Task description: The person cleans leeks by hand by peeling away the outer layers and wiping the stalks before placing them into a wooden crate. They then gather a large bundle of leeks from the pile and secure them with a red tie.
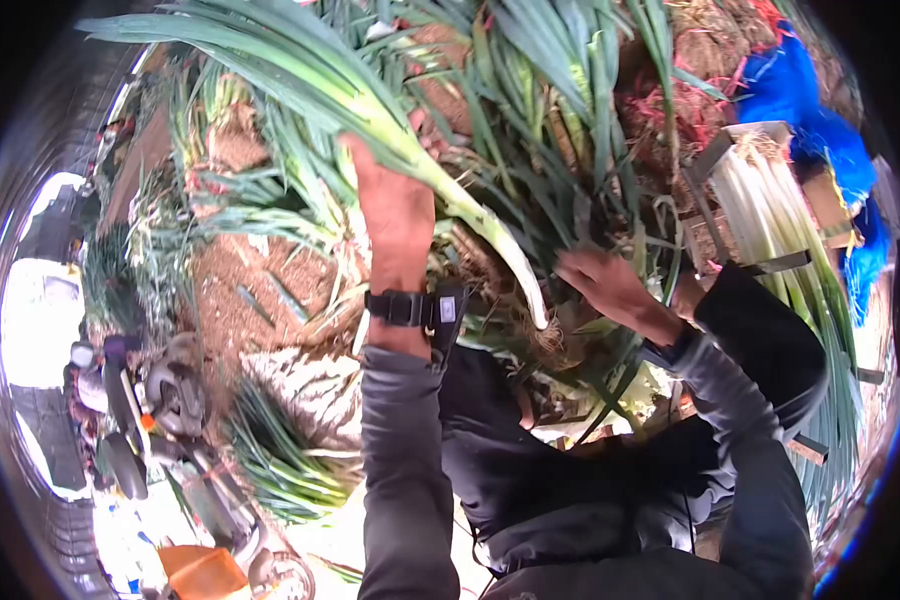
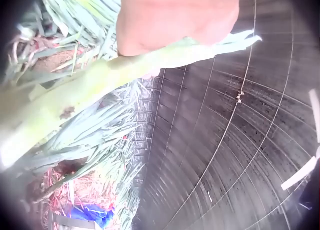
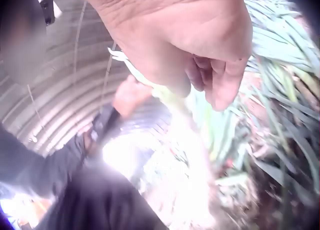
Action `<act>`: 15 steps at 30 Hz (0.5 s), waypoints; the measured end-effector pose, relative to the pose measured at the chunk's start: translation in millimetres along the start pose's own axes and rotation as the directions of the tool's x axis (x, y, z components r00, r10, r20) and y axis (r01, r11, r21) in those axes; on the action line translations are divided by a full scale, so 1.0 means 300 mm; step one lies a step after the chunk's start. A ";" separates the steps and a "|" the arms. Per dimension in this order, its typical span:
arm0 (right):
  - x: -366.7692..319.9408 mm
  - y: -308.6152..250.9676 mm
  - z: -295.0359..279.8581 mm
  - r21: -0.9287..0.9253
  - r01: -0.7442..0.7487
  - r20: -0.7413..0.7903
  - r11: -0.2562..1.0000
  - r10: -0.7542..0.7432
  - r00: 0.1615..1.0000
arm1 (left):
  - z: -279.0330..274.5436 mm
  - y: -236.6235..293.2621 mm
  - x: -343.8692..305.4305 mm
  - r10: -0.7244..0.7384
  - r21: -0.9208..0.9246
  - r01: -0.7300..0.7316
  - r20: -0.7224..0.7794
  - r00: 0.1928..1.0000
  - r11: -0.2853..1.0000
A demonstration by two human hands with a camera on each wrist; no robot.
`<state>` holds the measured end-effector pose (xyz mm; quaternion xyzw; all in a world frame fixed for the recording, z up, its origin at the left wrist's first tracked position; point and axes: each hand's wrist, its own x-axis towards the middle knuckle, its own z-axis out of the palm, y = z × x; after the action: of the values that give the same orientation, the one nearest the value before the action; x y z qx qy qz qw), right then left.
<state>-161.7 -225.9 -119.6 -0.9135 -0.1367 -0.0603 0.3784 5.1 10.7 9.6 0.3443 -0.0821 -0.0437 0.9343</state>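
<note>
A leek (image 1: pixel 505 245) with long green leaves, a white shank and a tuft of roots slants across the head view. My left hand (image 1: pixel 395 200) grips it around its green part, and the root end points down toward my lap. In the left wrist view, the pale stalk (image 2: pixel 100 77) crosses beneath that hand (image 2: pixel 175 19). My right hand (image 1: pixel 615 290) hovers to the right of the white shank, with nothing visible in it. Its fingers are loosely bent in the right wrist view (image 3: pixel 220 79), where the leek (image 3: pixel 192 135) appears overexposed behind them.
Piles of leeks (image 1: pixel 560 70) lie ahead on brown soil (image 1: pixel 260 285). A stack of trimmed leeks (image 1: pixel 780 200) sits in a metal frame at right, near blue netting (image 1: pixel 785 85). More leeks (image 1: pixel 280 460) lie at lower left, beside an orange container (image 1: pixel 200 572).
</note>
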 end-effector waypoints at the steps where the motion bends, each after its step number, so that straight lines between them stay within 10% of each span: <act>1: 0.116 -0.101 -0.056 0.120 0.052 -0.129 0.991 -0.036 0.991 | 0.011 -0.013 -0.002 -0.032 -0.107 0.036 0.044 0.999 0.994; 6: 0.462 -0.285 -0.109 0.110 0.256 -0.378 0.960 -0.198 0.905 | 0.032 -0.092 0.001 -0.046 0.022 0.048 -0.072 0.996 0.999; 9: 0.505 -0.274 -0.095 0.142 0.238 -0.427 0.961 -0.157 0.890 | -0.009 -0.076 0.014 -0.112 0.069 0.104 0.121 0.986 0.992; 12: 0.494 -0.272 -0.129 0.716 0.013 -0.096 0.698 0.080 0.992 | 0.019 -0.104 0.006 -0.119 0.101 0.113 0.064 0.991 0.988; 15: 0.493 -0.290 -0.158 0.810 -0.036 0.000 0.585 0.063 0.998 | 0.016 -0.116 0.003 -0.055 0.048 0.051 0.080 0.995 0.998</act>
<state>-46.4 -170.4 4.0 -0.6440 -0.1182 0.0058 0.7558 4.2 -18.8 -9.2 0.3654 -0.1117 -0.0805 0.9206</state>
